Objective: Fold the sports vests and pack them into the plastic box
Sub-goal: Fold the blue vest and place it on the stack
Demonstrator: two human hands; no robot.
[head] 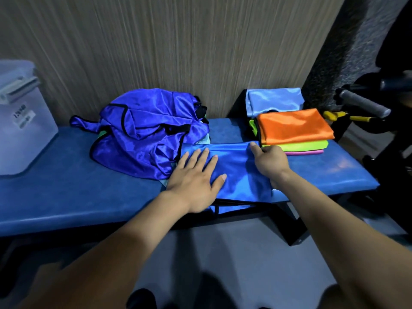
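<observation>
A blue sports vest (236, 172) lies partly folded on the blue padded bench (78, 188), its lower edge hanging over the front. My left hand (196, 177) presses flat on its left side, fingers spread. My right hand (267, 161) pinches the vest's far right corner. A crumpled heap of dark blue vests (147, 134) sits just behind and to the left. To the right lies a folded stack: orange vest (294, 126) on top, lime green and pink below, and a light blue folded vest (274, 101) behind. The translucent plastic box (20, 121) stands at the bench's left end.
A wood-grain wall runs behind the bench. A dark carpeted pillar and exercise equipment with a grey handle (363, 103) and yellow parts stand at the right. Grey floor lies below the bench, with my feet at the bottom edge.
</observation>
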